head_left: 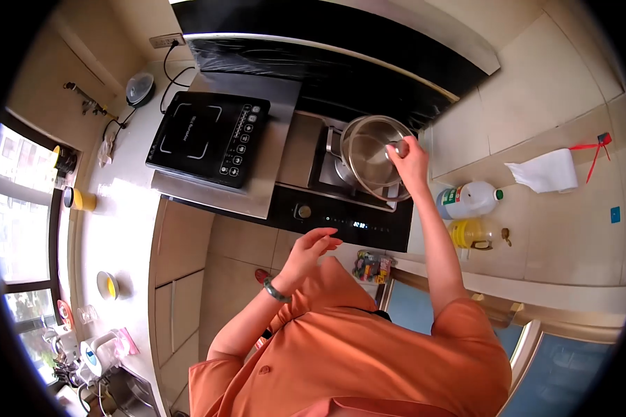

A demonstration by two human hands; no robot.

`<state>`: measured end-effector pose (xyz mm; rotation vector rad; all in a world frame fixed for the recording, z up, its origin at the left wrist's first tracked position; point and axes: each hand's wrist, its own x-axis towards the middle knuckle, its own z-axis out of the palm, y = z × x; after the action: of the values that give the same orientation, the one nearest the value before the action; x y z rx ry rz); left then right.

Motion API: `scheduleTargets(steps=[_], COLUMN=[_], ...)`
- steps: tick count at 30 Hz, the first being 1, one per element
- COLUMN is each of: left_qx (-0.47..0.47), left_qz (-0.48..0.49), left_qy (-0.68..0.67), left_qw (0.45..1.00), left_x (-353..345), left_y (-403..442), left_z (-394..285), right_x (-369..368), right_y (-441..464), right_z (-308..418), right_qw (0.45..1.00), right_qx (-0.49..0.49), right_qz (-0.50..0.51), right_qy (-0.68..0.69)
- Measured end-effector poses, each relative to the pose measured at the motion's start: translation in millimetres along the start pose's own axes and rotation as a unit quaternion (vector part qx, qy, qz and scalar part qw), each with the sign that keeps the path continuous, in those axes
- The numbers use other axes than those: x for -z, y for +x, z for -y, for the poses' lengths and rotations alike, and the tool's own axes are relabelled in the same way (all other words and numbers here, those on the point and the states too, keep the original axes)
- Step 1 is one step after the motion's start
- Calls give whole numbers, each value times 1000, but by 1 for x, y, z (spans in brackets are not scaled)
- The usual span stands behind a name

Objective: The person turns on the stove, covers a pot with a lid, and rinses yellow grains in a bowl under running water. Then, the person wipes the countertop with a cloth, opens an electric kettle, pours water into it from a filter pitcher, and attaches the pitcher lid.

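In the head view, the right hand [412,164] has its fingers clamped on the knob of a glass lid [368,154], over a pot [343,172] near the right edge of the stove [389,238]; whether lid and pot touch, I cannot tell. The left hand [310,251] hangs by the stove's front edge, fingers loosely bent and slightly apart.

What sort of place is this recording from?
Likely a home kitchen: a built-in stove, a portable electric cooktop and a glass lid held by the right hand all point that way.
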<state>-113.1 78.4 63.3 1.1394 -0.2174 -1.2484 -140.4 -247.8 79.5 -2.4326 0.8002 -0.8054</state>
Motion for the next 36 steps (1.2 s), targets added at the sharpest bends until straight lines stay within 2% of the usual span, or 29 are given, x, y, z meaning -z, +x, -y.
scheduleTargets(steps=[6, 16, 23, 30, 32, 33, 34, 35, 36], left_qx=[-11, -25, -29, -108, -187, -185, -206, -226, -225], left_qz=[-106, -139, -160, -145, -156, -152, -184, -215, -212], left_qy=[-28, -79, -69, 25, 136, 135, 210, 283, 282], left_qw=[994, 987, 984, 983, 960, 962, 938, 907, 908], left_x=[25, 36, 31, 40, 46, 48, 50, 50, 50], left_y=[-18, -20, -4, 46, 74, 88, 103, 115, 127], left_z=[0, -8, -30, -46, -47, -48, -51, -58, -64], right_x=[-41, -58, -60, -61, -54, -43, -30, -21, -9], right_y=[22, 24, 23, 21, 22, 21, 22, 23, 24], right_z=[-11, -30, -35, -33, -32, -29, -19, -26, -39], right_qw=[995, 993, 996, 997, 995, 995, 993, 994, 994], right_qx=[52, 71, 41, 22, 52, 34, 17, -8, -32], right_qz=[-6, -6, 3, 16, 37, 71, 104, 76, 48], right_qy=[-83, -89, -81, -76, -72, -62, -51, -74, -97])
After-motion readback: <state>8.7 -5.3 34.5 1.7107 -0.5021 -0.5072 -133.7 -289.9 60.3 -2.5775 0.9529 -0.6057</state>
